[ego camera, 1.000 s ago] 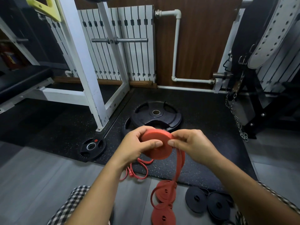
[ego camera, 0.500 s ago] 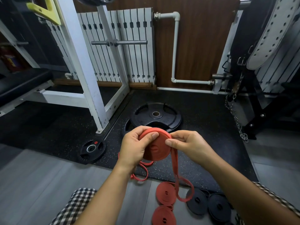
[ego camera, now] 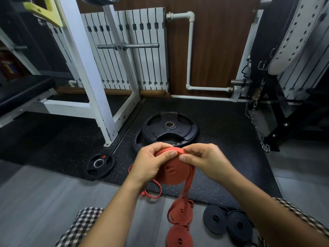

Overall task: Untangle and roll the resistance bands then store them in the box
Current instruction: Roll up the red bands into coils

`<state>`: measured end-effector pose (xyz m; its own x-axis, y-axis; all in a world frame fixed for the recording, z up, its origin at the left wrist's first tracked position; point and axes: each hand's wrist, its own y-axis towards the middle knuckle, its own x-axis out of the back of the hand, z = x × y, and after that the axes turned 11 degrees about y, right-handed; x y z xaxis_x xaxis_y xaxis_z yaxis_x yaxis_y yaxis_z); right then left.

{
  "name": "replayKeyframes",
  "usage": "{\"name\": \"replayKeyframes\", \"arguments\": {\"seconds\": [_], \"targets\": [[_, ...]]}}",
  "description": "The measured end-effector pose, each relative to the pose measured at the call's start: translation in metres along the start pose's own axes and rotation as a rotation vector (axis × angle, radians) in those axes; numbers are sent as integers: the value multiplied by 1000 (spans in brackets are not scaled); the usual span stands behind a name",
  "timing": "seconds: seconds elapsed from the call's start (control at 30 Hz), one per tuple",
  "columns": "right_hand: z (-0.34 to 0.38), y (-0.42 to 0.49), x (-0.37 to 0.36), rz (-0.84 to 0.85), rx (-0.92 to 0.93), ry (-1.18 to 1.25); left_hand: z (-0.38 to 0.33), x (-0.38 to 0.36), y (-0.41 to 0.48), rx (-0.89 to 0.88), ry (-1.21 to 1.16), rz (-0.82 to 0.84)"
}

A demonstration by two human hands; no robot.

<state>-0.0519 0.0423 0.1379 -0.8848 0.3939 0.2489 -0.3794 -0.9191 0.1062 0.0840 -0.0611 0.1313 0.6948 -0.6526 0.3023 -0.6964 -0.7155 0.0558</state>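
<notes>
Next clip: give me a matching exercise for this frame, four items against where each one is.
Items:
1. red band roll
2. black rolled bands
3. large weight plate
4. small weight plate

Places:
A. on the grey floor, lower right
B. gripped by the left hand and right hand
C. on the black mat, left of the hands
D. straight ahead, beyond the hands

Pairs: 1-B, 2-A, 3-D, 4-C
</notes>
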Motion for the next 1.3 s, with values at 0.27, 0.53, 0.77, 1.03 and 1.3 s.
{"name": "replayKeyframes", "arguments": {"seconds": [0.27,0.53,0.77,1.03,1.3], "targets": [[7,0,2,41,-127,252,0,2,1,12,-158,-181],[-4,-2,1,64,-26,-265,3,6,-2,-42,237,147],[6,0,2,64,-130,221,3,1,-1,-87,69,-98],[6,0,-1,-25,-113,294,-2,-1,2,11,-173,-292],[3,-1,-1,-49,-103,277,-6,10,3,78,-265,-85]]}}
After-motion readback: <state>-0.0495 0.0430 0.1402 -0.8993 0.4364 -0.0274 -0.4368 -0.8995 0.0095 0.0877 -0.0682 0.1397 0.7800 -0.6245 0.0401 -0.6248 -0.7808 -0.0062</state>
